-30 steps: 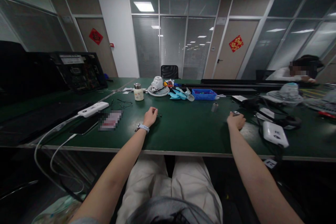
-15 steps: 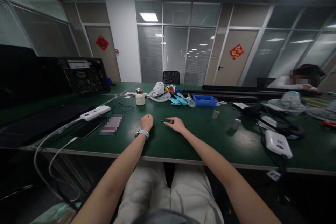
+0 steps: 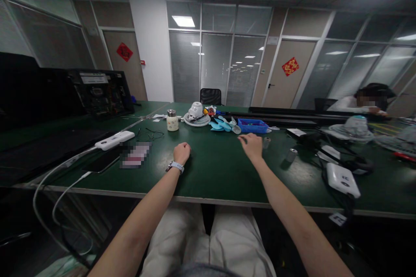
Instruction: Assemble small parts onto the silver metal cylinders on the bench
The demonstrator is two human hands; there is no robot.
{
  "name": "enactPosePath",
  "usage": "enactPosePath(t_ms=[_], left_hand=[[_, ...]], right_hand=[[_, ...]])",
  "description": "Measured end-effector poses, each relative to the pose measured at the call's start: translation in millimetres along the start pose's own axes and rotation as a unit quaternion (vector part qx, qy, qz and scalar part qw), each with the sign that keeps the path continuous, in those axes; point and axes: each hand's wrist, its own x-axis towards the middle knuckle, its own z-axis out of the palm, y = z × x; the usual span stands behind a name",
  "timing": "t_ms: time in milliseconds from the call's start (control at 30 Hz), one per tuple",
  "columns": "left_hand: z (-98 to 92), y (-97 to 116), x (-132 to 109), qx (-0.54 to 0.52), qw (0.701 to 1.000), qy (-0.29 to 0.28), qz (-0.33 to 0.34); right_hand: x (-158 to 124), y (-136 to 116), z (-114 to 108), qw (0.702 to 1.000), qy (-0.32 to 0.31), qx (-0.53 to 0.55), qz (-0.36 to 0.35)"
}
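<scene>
My left hand (image 3: 182,153) rests on the green table (image 3: 211,173) as a loose fist, a watch (image 3: 174,166) on its wrist. Its fingers are curled, and whatever may be inside is hidden. Farther right, my right hand (image 3: 252,145) hovers over the table with fingertips bent together in a pinch. Anything between them is too small to make out. Just beside that hand stands a small grey metal cylinder (image 3: 266,142), partly behind it. Behind the hand lies a blue basket (image 3: 252,126) with small things in it.
A second metal cylinder (image 3: 291,155) stands to the right. Light blue fan blades (image 3: 221,124), a white fan (image 3: 196,114) and a cream bottle (image 3: 172,121) line the back. Left are a power strip (image 3: 114,140) and phone (image 3: 102,159); right, a white box (image 3: 342,179) with cables.
My right hand has moved right, from near my left hand to beside the metal cylinder. The small dark piece at its fingertips no longer shows there. My left hand has stayed in place.
</scene>
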Motion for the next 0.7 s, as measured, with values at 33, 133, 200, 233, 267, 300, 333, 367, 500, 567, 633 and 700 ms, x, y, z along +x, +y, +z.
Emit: enactPosePath(t_ms=[33, 133, 200, 233, 267, 300, 333, 367, 500, 567, 633, 700], left_hand=[[0.4, -0.2, 0.3, -0.002, 1.000, -0.001, 0.001], [0.6, 0.0, 1.1, -0.008, 1.000, 0.001, -0.003], [0.0, 0.6, 1.0, -0.012, 1.000, 0.002, -0.002], [-0.4, 1.0, 0.7, -0.015, 1.000, 0.002, -0.001], [-0.9, 1.4, 0.3, -0.017, 1.000, 0.002, 0.001], [-1.3, 1.8, -0.1, -0.019, 1.000, 0.001, 0.002], [-1.7, 2.2, -0.6, -0.019, 1.000, 0.000, 0.004], [-2.0, 2.5, -0.9, -0.018, 1.000, -0.001, 0.006], [-2.2, 3.1, -1.4, -0.015, 1.000, -0.007, 0.009], [-2.0, 3.0, -1.1, -0.016, 1.000, -0.010, 0.007], [-1.7, 2.9, -0.9, -0.016, 1.000, -0.011, 0.005], [-1.4, 2.8, -0.8, -0.015, 1.000, -0.010, 0.003]], right_hand=[[-2.2, 29.6, -12.4, 0.997, 0.050, -0.035, 0.040], [-17.6, 104.3, -42.5, 0.969, 0.148, -0.107, 0.165], [-31.1, 134.1, -54.3, 0.948, 0.168, -0.128, 0.238], [-36.9, 142.7, -57.9, 0.939, 0.164, -0.131, 0.271], [-41.5, 147.8, -60.3, 0.932, 0.154, -0.132, 0.301], [-44.6, 150.2, -61.7, 0.926, 0.142, -0.129, 0.325], [-46.3, 150.8, -62.4, 0.922, 0.131, -0.126, 0.342], [-46.8, 150.3, -62.7, 0.919, 0.125, -0.123, 0.354], [-44.3, 147.9, -62.3, 0.912, 0.127, -0.121, 0.370], [-43.6, 149.0, -62.2, 0.909, 0.123, -0.116, 0.381], [-43.7, 150.9, -62.1, 0.908, 0.120, -0.111, 0.385], [-43.7, 152.4, -62.0, 0.920, 0.116, -0.095, 0.362]])
